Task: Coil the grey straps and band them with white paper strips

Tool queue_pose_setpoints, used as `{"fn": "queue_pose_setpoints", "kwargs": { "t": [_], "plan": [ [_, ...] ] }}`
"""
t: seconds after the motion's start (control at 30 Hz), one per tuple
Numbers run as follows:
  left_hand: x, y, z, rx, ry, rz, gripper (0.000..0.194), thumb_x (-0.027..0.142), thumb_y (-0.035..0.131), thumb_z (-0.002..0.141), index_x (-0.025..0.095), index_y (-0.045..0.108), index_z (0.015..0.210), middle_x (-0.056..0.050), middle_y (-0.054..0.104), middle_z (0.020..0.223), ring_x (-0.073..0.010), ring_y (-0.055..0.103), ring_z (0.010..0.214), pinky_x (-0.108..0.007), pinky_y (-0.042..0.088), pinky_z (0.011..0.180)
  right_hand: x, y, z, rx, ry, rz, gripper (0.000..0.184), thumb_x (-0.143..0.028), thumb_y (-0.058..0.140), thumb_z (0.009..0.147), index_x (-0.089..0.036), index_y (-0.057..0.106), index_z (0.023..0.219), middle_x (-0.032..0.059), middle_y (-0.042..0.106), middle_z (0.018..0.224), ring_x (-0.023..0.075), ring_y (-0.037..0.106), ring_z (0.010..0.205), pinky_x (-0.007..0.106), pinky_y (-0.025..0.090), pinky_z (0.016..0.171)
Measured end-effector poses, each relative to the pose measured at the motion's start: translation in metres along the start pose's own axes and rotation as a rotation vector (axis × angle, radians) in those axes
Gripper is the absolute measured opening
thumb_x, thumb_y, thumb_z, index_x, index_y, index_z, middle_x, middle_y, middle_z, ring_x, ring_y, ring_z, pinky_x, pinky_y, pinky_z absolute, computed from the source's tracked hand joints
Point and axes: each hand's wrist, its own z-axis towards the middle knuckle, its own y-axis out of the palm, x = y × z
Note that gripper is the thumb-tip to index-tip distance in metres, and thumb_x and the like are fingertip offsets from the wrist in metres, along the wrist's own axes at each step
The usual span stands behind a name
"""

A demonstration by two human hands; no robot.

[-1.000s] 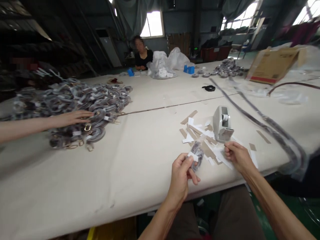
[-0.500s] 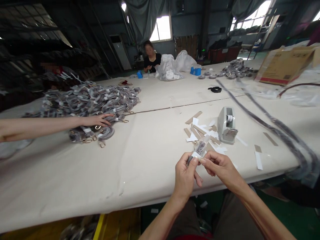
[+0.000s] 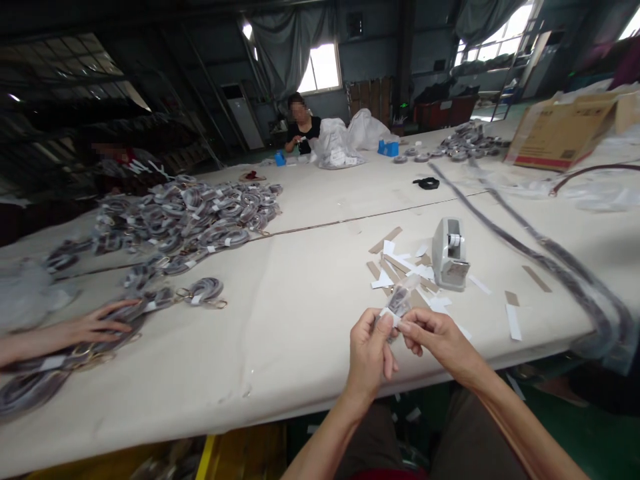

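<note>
A coiled strap (image 3: 399, 299) in clear plastic is held over the table's near edge. My left hand (image 3: 371, 343) is closed around its lower end, thumb on top. A white paper band (image 3: 389, 314) lies across the coil, under that thumb. My right hand (image 3: 434, 335) pinches at the band's right end, thumb against forefinger. Just beyond them lie scattered white and brown paper strips (image 3: 393, 263). A grey tape dispenser (image 3: 450, 255) stands right of the strips.
At left, a co-worker's hand (image 3: 103, 325) rests on coiled straps near a large strap pile (image 3: 193, 210). Two long plastic-wrapped straps (image 3: 530, 248) run along the right side. A cardboard box (image 3: 563, 133) stands at back right. Another person (image 3: 303, 127) sits across the table.
The co-worker's hand has moved left and nearer, and several coiled straps have come away from the pile with it. My hands stay around the strap, with the band pressed closer to it.
</note>
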Motion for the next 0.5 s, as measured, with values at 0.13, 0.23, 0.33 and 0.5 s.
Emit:
{"fn": "queue_pose_setpoints", "kwargs": {
  "t": [0.13, 0.23, 0.33, 0.5],
  "plan": [
    [0.002, 0.004, 0.002, 0.025, -0.013, -0.055, 0.038, 0.053, 0.06, 0.086, 0.016, 0.055, 0.08, 0.006, 0.055, 0.06, -0.0011, 0.032, 0.026, -0.016, 0.035, 0.03, -0.001, -0.002, -0.001, -0.035, 0.085, 0.177, 0.038, -0.051, 0.078, 0.074, -0.015, 0.067, 0.076, 0.0015, 0.063, 0.065, 0.0116, 0.053, 0.056, 0.024, 0.045, 0.056],
    [0.004, 0.008, 0.003, 0.019, -0.021, -0.056, 0.037, 0.052, 0.061, 0.085, 0.016, 0.055, 0.081, 0.005, 0.058, 0.065, -0.0006, 0.034, 0.025, -0.015, 0.033, 0.028, -0.001, 0.0, 0.0, 0.018, 0.121, 0.214, 0.041, -0.053, 0.082, 0.068, -0.015, 0.066, 0.071, 0.0026, 0.063, 0.065, 0.0122, 0.053, 0.054, 0.025, 0.044, 0.053],
    [0.002, 0.012, 0.001, -0.01, -0.041, -0.037, 0.037, 0.053, 0.06, 0.085, 0.016, 0.056, 0.083, 0.004, 0.058, 0.064, -0.002, 0.036, 0.025, -0.015, 0.03, 0.026, 0.003, 0.001, -0.003, 0.088, 0.117, 0.138, 0.045, -0.058, 0.081, 0.066, -0.015, 0.066, 0.066, 0.0037, 0.063, 0.064, 0.0136, 0.053, 0.053, 0.025, 0.044, 0.05],
    [-0.017, 0.023, 0.001, -0.06, -0.093, -0.108, 0.043, 0.06, 0.061, 0.081, 0.017, 0.057, 0.088, 0.003, 0.057, 0.06, -0.0058, 0.039, 0.026, -0.017, 0.029, 0.024, 0.025, -0.016, -0.014, 0.101, 0.126, -0.037, 0.049, -0.069, 0.072, 0.069, -0.02, 0.069, 0.065, 0.0053, 0.063, 0.063, 0.0183, 0.055, 0.056, 0.03, 0.049, 0.053]
  ]
}}
